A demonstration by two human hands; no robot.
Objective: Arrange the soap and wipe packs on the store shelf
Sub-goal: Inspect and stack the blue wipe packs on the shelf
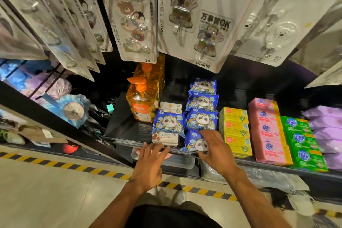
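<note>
Fingers of left hand (pixel 148 165): spread apart, fairly straight, gripping nothing, tips at the front rail (pixel 122 140) just below the white soap boxes (pixel 165 138).
Fingers of right hand (pixel 216 146): splayed, laid on the frontmost panda wipe pack (pixel 193 142), thumb at its front edge.
Shelf (pixel 122 124): black, stocked in front-to-back rows from the middle rightward.
Hook cards (pixel 194 24): hanging above, hiding the shelf's back.
Purple packs (pixel 325 128): far right, partly cut off.
Pink soap packs (pixel 268 131): stacked row between yellow and green.
Green soap packs (pixel 303 142): touching the pink row's right side.
Orange pump bottles (pixel 142 105): upright, one behind another, left of the wipes.
Panda wipe packs (pixel 202 102): blue, overlapping column of four; a fifth pack (pixel 168 122) just left, lying over the white soap boxes.
Yellow soap boxes (pixel 235 128): row between wipes and pink packs.
</note>
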